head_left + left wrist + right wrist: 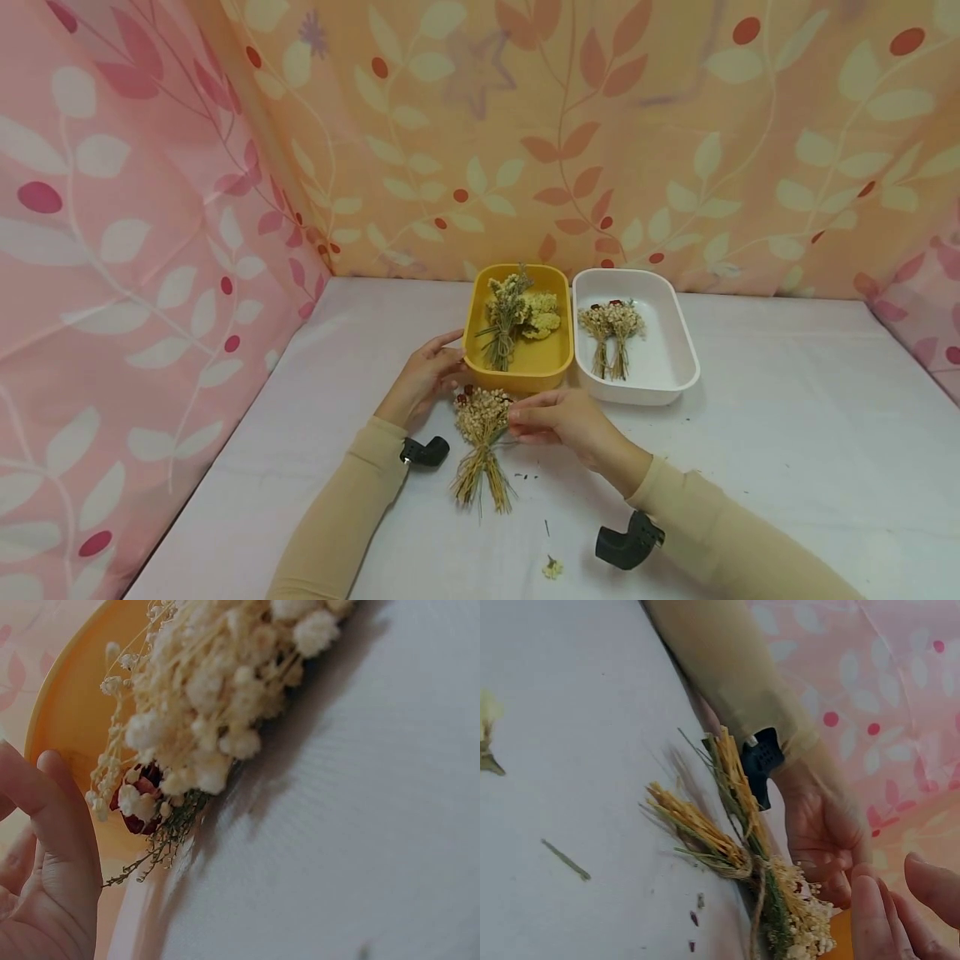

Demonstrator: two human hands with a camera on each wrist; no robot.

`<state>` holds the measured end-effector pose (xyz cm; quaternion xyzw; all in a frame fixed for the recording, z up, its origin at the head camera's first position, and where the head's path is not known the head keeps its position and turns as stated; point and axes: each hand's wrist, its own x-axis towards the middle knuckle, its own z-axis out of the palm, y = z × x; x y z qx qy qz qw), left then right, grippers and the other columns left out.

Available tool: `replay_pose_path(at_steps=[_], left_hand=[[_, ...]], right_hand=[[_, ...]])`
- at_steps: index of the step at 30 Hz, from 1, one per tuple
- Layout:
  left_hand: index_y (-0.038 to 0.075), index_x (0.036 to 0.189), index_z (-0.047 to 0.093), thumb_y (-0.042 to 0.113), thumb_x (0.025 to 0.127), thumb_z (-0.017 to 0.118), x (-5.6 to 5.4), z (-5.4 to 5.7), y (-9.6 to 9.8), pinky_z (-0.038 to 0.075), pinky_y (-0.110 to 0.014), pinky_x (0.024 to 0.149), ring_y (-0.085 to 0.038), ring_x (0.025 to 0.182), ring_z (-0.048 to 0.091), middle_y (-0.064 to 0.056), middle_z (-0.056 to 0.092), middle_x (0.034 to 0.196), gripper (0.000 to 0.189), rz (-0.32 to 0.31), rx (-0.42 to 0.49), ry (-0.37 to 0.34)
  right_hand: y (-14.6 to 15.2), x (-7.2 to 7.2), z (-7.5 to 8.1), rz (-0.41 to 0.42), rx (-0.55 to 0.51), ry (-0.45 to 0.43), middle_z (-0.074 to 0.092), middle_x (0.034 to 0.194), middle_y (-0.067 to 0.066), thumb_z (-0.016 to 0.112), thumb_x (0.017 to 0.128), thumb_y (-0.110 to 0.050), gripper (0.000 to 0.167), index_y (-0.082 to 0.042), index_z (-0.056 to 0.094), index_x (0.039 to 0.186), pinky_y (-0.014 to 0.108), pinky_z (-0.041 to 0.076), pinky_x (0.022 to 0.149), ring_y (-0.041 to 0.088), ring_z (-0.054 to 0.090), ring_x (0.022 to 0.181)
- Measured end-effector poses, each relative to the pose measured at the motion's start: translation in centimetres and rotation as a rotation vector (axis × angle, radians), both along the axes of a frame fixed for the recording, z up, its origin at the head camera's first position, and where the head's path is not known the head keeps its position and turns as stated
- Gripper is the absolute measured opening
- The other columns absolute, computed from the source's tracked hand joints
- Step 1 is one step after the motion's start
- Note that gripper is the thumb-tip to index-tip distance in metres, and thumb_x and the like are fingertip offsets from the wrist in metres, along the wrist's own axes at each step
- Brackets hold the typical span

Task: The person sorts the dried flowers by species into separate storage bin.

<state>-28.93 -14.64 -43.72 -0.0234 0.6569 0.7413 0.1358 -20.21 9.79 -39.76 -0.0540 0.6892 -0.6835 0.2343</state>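
A bouquet of dried cream flowers (482,417) with dark red blooms lies on the table before the yellow tray (517,381), stems toward the person and twine around its middle. My left hand (425,375) is at the tray's left front corner, fingers loosely bent and fingertips right at its wall; the left wrist view shows the flower heads (210,697) beside it. My right hand (564,421) is at the right edge of the flower heads. In the right wrist view its fingers (874,919) and thumb stand apart, beside the bouquet, with nothing visible between them.
Inside the yellow tray lie a tied green-stemmed bunch (504,321) and yellow flowers (542,315). A white tray (667,350) on its right has two small cream bunches (611,333). A loose yellow floret (552,568) and plant bits lie in front. Patterned cloth (525,125) hangs behind.
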Motion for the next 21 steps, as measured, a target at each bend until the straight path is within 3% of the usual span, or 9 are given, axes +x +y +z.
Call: replay_pose_path(at_steps=[6, 13, 21], left_hand=[[0.021, 0.146, 0.05, 0.02, 0.1, 0.061, 0.0, 0.0, 0.0, 0.05, -0.016, 0.058, -0.007, 0.081, 0.063, 0.004, 0.064, 0.094, 0.047, -0.003, -0.001, 0.003], [0.021, 0.145, 0.051, 0.021, 0.1, 0.061, -0.1, -0.1, 0.0, 0.05, -0.017, 0.059, -0.007, 0.082, 0.063, 0.003, 0.063, 0.096, 0.046, -0.003, -0.007, 0.004], [0.02, 0.146, 0.05, 0.019, 0.1, 0.061, 0.0, 0.2, 0.1, 0.05, -0.017, 0.059, -0.007, 0.081, 0.063, 0.003, 0.063, 0.096, 0.047, -0.003, 0.007, 0.003]], right_hand=[[-0.2, 0.1, -0.8, 0.022, 0.015, -0.02, 0.076, 0.098, 0.018, 0.068, 0.093, -0.009, 0.03, 0.013, 0.068, 0.114, 0.028, 0.061, 0.077, 0.013, 0.075, 0.08], [-0.3, 0.3, -1.6, 0.029, 0.04, -0.055, 0.077, 0.092, 0.012, 0.068, 0.093, -0.01, 0.028, 0.012, 0.069, 0.111, 0.026, 0.061, 0.075, 0.011, 0.073, 0.077], [-0.8, 0.4, -2.9, 0.024, 0.011, -0.174, 0.077, 0.088, 0.008, 0.067, 0.094, -0.011, 0.026, 0.008, 0.071, 0.111, 0.027, 0.061, 0.074, 0.012, 0.073, 0.078]])
